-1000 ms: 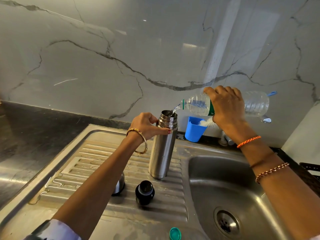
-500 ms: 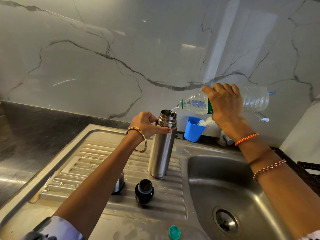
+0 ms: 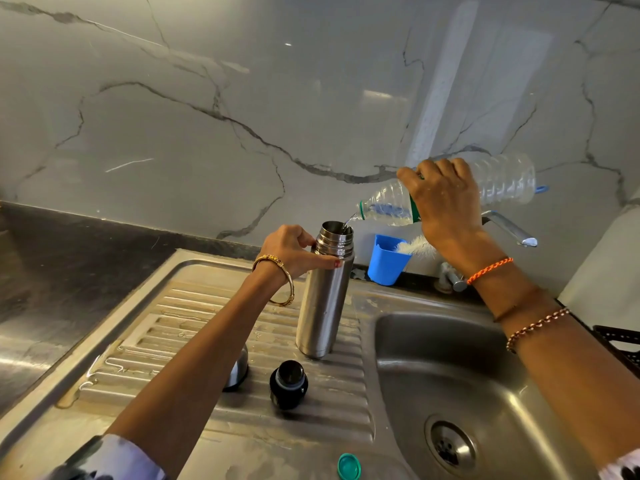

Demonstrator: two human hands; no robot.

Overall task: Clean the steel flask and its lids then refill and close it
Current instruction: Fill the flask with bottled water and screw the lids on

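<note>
The steel flask stands upright and uncapped on the ribbed drainboard. My left hand grips it just below the threaded neck. My right hand holds a clear plastic water bottle tipped on its side, and a thin stream of water runs from its mouth into the flask's opening. In front of the flask lies the black inner stopper. The steel outer cap sits to its left, mostly hidden behind my left forearm.
The sink basin with its drain lies to the right. A blue cup with a white bottle brush stands at the wall, beside the tap lever. A green bottle cap lies near the front edge. Dark counter stretches left.
The plastic bottle's back end has tipped a little higher while water keeps pouring. My left hand and the flask have stayed put.
</note>
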